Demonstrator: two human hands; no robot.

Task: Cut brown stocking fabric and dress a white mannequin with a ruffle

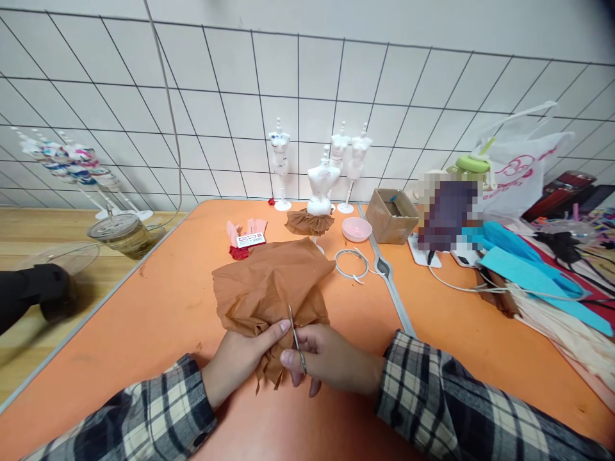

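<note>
Left hand (pixel 247 352) pinched brown cloth (pixel 273 275) over table (pixel 163 314); right hand (pixel 331 358) gripped scissors (pixel 295 335), tip toward far edge; white dress forms (pixel 280 153) stood near that edge

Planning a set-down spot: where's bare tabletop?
Bare orange tabletop: left of the brown cloth to the grey edging; between latched strip, right sleeve and cream cloth. Crowded: beyond the brown cloth, with dress forms, bowl and box; far right, bag and cables.
</note>
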